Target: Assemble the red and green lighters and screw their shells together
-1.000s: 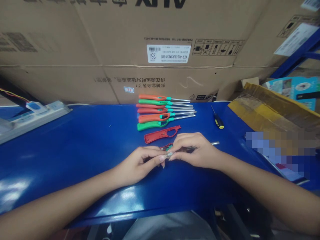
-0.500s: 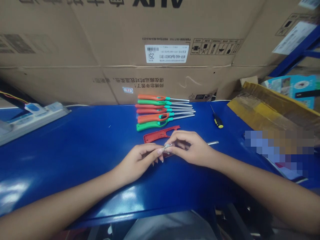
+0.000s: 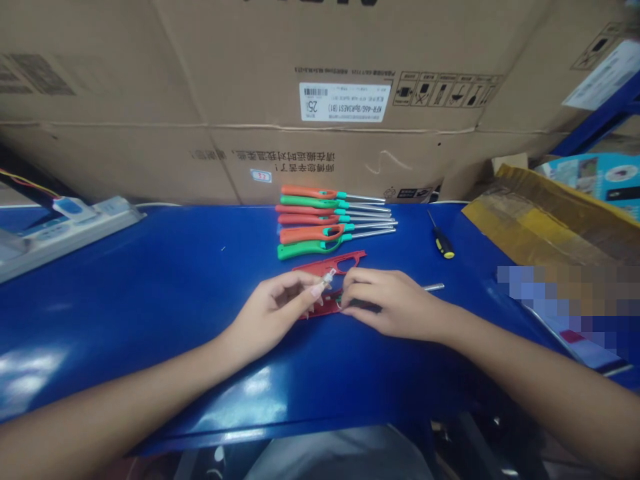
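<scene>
A small whitish part (image 3: 329, 276) is pinched between the thumb and fingers of my left hand (image 3: 280, 305). Below it lies a red shell half (image 3: 320, 308) with small parts inside, partly covered by both hands. My right hand (image 3: 387, 300) rests over the right part of this shell, fingers bent together; what they grip, if anything, is hidden. A metal tube (image 3: 435, 287) sticks out beyond the right hand. Another red shell half (image 3: 350, 261) lies just behind the hands. Farther back, several orange, red and green lighters (image 3: 313, 233) lie in a row, metal tubes to the right.
A black and yellow screwdriver (image 3: 443, 244) lies right of the lighters on the blue table (image 3: 150, 300). A white power strip (image 3: 75, 230) is at the left. A large cardboard box (image 3: 200, 87) stands behind, and a taped carton (image 3: 530, 220) at the right.
My right hand has let go of the small whitish part and moved a little right and down to the red shell. The left hand still holds the part. The view has shifted slightly.
</scene>
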### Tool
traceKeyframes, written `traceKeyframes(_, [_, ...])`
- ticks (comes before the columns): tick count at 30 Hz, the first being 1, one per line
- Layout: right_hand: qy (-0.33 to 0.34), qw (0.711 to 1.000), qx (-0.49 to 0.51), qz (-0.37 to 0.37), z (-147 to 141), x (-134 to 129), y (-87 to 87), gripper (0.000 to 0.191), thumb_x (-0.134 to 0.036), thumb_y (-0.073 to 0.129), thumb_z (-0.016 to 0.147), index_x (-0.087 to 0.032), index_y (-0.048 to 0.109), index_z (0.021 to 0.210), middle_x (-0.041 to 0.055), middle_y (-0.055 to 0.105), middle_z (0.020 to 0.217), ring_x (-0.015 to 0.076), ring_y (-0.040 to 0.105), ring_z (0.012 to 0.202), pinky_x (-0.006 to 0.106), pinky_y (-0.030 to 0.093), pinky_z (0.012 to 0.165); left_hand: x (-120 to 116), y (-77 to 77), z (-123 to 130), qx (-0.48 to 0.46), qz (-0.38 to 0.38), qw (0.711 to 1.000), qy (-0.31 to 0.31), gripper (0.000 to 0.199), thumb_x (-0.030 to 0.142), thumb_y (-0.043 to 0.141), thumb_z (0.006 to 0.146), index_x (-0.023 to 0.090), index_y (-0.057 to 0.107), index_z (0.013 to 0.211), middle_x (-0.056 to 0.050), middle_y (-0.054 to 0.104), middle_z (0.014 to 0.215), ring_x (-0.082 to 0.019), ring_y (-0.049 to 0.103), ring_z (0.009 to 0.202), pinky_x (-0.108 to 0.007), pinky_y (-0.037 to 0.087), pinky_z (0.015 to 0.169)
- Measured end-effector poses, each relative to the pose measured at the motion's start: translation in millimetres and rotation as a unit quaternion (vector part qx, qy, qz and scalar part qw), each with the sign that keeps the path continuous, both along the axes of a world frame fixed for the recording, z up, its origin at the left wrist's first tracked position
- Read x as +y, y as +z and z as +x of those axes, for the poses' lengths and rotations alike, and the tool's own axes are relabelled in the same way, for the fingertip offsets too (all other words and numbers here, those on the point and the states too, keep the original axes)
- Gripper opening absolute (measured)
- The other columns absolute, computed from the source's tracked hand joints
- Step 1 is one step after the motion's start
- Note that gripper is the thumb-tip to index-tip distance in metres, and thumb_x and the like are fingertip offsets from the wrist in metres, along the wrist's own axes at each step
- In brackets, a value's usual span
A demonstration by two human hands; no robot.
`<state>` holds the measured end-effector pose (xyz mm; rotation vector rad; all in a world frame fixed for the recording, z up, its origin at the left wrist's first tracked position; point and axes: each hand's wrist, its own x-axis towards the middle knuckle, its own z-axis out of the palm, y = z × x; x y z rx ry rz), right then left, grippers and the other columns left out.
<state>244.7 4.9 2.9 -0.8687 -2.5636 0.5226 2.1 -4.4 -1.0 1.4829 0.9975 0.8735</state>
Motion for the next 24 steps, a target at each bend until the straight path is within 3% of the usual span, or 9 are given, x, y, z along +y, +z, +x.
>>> traceKeyframes(4, [-0.038,0.990,0.104,-0.085,2.1,3.0,1.0,0.005,-0.021,0.068,0.091,-0.017,0.069,0.087,0.0024,0.067,0.086,0.0091,0.055,0.065,0.022,0.046,0.061,-1.7,-2.8,-2.3,0.046,0.044,0.998,-0.013,0.029,0.043,0.071,0.089,0.015,0.071,0.095,-0.004,0.072,0.087,-0.013,0.062,0.072,-0.023,0.050,0.066])
traceKeyframes(6, [-0.066,0.973,0.127,-0.181,4.1,5.1,1.1,0.010,-0.026,0.069,0.090,-0.017,0.068,0.086,-0.0007,0.064,0.071,0.0071,0.050,0.054,0.020,0.043,0.051,-2.0,-4.8,-4.1,0.085,0.066,0.994,-0.016,0.029,0.043,0.071,0.090,0.015,0.072,0.097,-0.005,0.073,0.088,-0.014,0.063,0.074,-0.024,0.051,0.068])
traceKeyframes(9, [-0.074,0.913,0.158,-0.369,6.0,8.4,-0.8,0.021,-0.036,0.072,0.088,-0.016,0.065,0.088,-0.0038,0.062,0.059,0.0095,0.059,0.049,0.021,0.050,0.048,-1.6,-7.4,-5.9,0.112,0.074,0.991,-0.020,0.030,0.043,0.071,0.089,0.014,0.072,0.097,-0.006,0.074,0.088,-0.015,0.064,0.074,-0.026,0.051,0.068])
traceKeyframes(11, [-0.067,0.879,0.184,-0.435,6.4,10.3,-3.1,0.028,-0.040,0.075,0.085,-0.015,0.063,0.088,-0.0027,0.064,0.061,0.0117,0.065,0.053,0.023,0.056,0.051,-1.0,-8.4,-6.1,0.113,0.074,0.991,-0.018,0.030,0.043,0.073,0.088,0.014,0.072,0.097,-0.006,0.074,0.088,-0.015,0.063,0.072,-0.025,0.051,0.066])
traceKeyframes(16, [-0.050,0.871,0.214,-0.440,6.7,12.5,-7.4,0.028,-0.040,0.075,0.086,-0.014,0.064,0.088,-0.0017,0.065,0.066,0.0101,0.065,0.056,0.022,0.058,0.054,-0.1,-9.0,-5.8,0.118,0.075,0.990,-0.021,0.029,0.042,0.073,0.088,0.014,0.072,0.096,-0.005,0.073,0.082,-0.012,0.060,0.067,-0.023,0.048,0.061])
traceKeyframes(24, [-0.015,0.901,0.201,-0.385,8.4,11.3,-6.2,0.023,-0.036,0.067,0.094,-0.013,0.068,0.090,0.0004,0.062,0.077,0.0079,0.063,0.058,0.021,0.058,0.056,-0.9,-7.8,-4.5,0.106,0.064,0.991,-0.052,0.025,0.039,0.073,0.089,0.016,0.076,0.099,-0.005,0.074,0.087,-0.012,0.063,0.065,-0.023,0.049,0.059])
